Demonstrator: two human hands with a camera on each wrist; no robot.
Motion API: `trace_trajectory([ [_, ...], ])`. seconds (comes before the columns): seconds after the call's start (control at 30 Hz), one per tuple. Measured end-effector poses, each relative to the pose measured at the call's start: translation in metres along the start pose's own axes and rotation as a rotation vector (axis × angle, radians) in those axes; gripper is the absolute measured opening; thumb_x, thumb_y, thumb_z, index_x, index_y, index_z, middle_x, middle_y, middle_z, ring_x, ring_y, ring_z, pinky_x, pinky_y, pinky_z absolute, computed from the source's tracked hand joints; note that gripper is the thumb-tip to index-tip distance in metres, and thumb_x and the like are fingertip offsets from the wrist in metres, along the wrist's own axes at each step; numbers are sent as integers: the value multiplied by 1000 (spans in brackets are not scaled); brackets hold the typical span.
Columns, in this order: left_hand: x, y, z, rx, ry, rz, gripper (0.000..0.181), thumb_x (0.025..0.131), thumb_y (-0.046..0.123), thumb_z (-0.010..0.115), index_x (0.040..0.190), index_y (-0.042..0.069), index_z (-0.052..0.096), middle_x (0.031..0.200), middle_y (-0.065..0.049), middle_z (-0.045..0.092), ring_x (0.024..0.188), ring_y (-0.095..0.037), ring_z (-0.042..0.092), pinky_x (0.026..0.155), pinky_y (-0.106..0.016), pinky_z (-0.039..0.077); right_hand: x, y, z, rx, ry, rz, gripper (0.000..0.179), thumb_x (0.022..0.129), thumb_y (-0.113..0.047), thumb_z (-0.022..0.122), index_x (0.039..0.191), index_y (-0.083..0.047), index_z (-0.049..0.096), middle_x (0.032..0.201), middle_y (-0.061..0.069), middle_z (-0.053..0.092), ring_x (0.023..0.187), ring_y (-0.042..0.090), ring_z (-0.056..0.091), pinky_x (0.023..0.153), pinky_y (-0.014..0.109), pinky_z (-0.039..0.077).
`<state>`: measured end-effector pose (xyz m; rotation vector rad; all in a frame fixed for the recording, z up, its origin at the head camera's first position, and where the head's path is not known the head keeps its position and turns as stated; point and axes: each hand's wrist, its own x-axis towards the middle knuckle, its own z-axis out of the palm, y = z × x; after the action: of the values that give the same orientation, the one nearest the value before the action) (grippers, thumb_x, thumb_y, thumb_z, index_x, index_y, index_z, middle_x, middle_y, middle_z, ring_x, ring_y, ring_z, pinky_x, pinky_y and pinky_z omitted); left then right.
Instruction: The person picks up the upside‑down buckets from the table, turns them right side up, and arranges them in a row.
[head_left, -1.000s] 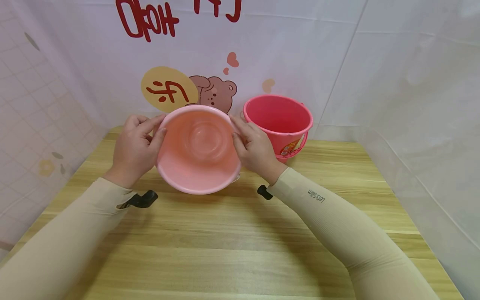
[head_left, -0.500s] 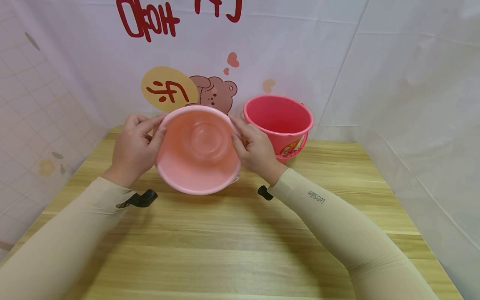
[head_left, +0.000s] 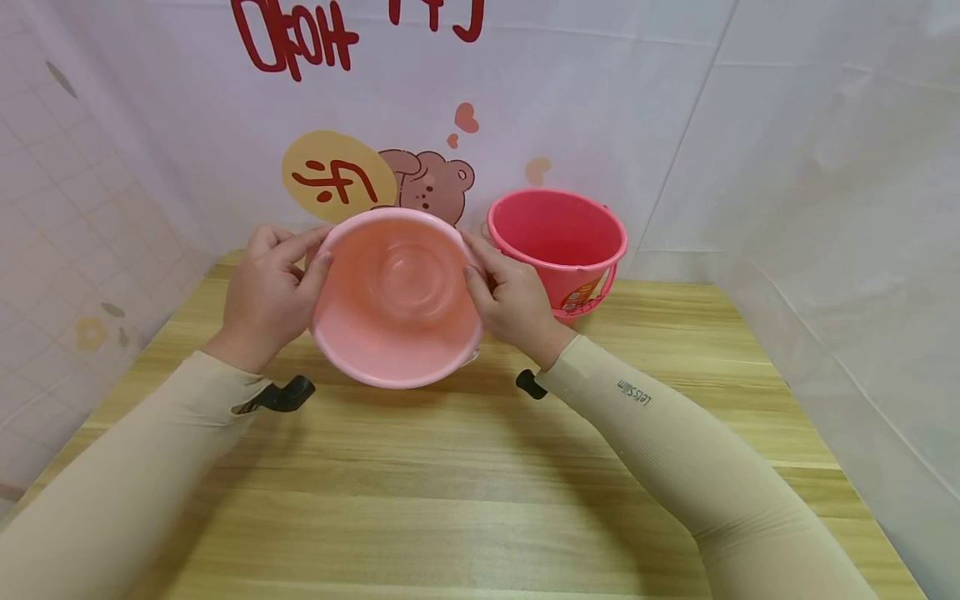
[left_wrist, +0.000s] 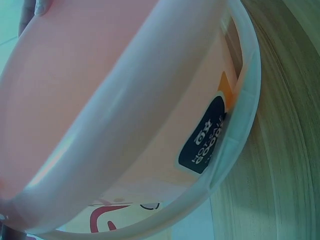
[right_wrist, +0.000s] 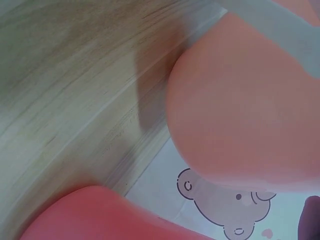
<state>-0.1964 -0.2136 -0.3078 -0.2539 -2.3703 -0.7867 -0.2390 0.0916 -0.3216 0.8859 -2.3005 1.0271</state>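
Note:
A light pink bucket [head_left: 397, 354] is tilted over the table with its open mouth towards me and its round bottom visible inside. My left hand [head_left: 266, 292] grips the rim on the left, and my right hand [head_left: 517, 300] grips it on the right. The left wrist view shows a pale handle [left_wrist: 244, 117] hanging round the outside wall, beside a dark label [left_wrist: 202, 142]. In the right wrist view the bucket's smooth side [right_wrist: 245, 105] is close to the wooden table; whether they touch I cannot tell.
A brighter pink bucket [head_left: 551, 283] stands upright behind my right hand, its handle [head_left: 606, 287] hanging down. Behind the wooden table [head_left: 450, 500] hangs a white printed sheet [head_left: 600, 100], with more sheeting along both sides.

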Motion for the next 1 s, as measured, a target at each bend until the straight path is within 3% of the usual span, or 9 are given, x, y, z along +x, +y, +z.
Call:
trace_trajectory([
  [0.07,0,0,0,0,0,0,37,105,27,63,138,13,72,104,-16,53,79,-24,55,62,-27,41,0,0,0,5,-2,3,52,103,-16,63,154,-9,55,110,12,78,72,16,59,67,26,53],
  [0.23,2,1,0,5,-1,-5,37,105,28,63,138,13,71,105,-17,54,79,-25,56,62,-28,43,0,0,0,-7,-3,8,52,104,-18,63,154,-10,55,90,10,74,69,16,57,64,26,51],
  [0.4,3,2,-1,8,-4,-17,38,106,29,61,139,14,71,107,-17,53,80,-26,56,63,-31,43,-1,1,0,-7,-5,10,52,103,-19,63,154,-10,55,88,10,74,66,15,56,61,25,50],
  [0.6,5,3,-3,-4,-12,-38,40,106,31,60,140,13,70,108,-17,53,82,-27,56,64,-31,43,-2,1,0,7,-13,-1,54,103,-19,63,155,-8,53,69,5,60,60,14,53,55,24,48],
  [0.83,7,4,-5,-12,-22,-57,41,106,32,61,140,13,69,112,-19,54,85,-28,56,67,-33,43,-3,3,2,15,-18,-9,57,103,-15,64,157,-7,49,72,7,69,60,14,64,60,27,58],
  [1.0,8,3,-6,-24,-34,-82,43,106,36,60,142,14,68,116,-18,56,86,-28,57,68,-34,43,-2,1,2,-10,-36,16,57,104,-17,61,159,-8,47,70,8,70,56,16,66,59,29,59],
])
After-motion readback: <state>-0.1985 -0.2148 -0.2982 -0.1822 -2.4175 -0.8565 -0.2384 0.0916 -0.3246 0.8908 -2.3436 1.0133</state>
